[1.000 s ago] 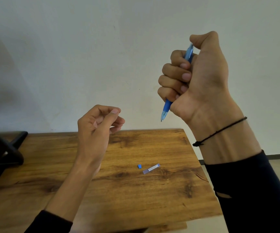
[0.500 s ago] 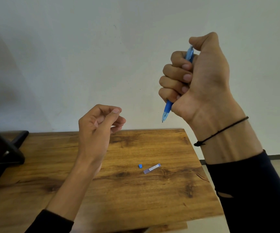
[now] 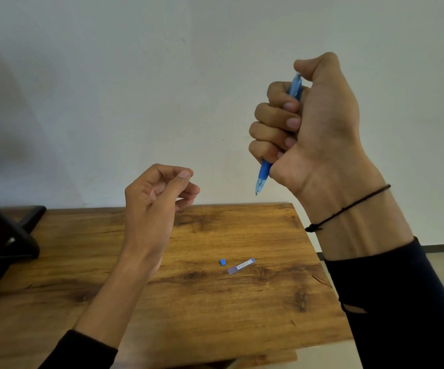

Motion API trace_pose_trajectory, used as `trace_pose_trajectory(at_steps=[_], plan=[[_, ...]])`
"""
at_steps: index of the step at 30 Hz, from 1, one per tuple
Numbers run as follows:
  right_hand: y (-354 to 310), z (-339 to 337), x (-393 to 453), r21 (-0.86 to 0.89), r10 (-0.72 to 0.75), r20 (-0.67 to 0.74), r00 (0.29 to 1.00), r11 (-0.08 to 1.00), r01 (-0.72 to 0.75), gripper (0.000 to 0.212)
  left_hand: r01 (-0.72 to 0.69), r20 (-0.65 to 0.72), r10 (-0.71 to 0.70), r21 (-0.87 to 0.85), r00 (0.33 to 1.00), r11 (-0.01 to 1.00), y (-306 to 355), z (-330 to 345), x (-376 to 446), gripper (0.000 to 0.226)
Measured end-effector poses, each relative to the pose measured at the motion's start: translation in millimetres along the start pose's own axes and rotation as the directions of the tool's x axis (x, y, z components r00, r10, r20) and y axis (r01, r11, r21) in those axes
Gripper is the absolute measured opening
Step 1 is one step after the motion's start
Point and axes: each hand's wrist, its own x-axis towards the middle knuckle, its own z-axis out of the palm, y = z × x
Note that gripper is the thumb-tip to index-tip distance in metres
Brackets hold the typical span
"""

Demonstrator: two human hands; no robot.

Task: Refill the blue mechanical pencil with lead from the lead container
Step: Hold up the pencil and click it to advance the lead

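Observation:
My right hand (image 3: 322, 129) grips the blue mechanical pencil (image 3: 263, 175) in a fist, held upright above the table's far edge, tip down. My thumb lies over its top end. My left hand (image 3: 154, 198) is raised over the table to the left, with fingers curled and the thumb against the index fingertip. Nothing shows between them. The clear lead container (image 3: 241, 266) lies flat on the wooden table (image 3: 215, 315), below and between both hands. A small blue cap (image 3: 222, 261) lies just left of it.
A black stand or device (image 3: 0, 235) sits on the table's left side. The table's right edge (image 3: 330, 275) runs under my right forearm, with floor beyond it. A plain wall stands behind.
My right hand has sunk very slightly with the pencil. My left hand, the container and the cap have stayed where they were.

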Motion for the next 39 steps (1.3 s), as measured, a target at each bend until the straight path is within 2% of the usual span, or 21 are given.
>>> trace_pose_trajectory(at_steps=[39], plan=[[0.3, -3.3, 1.4, 0.048, -0.005, -0.004, 1.000, 0.999, 0.005, 0.051, 0.025, 0.002, -0.025, -0.001, 1.000, 1.000, 0.2, 0.8, -1.3, 0.011]])
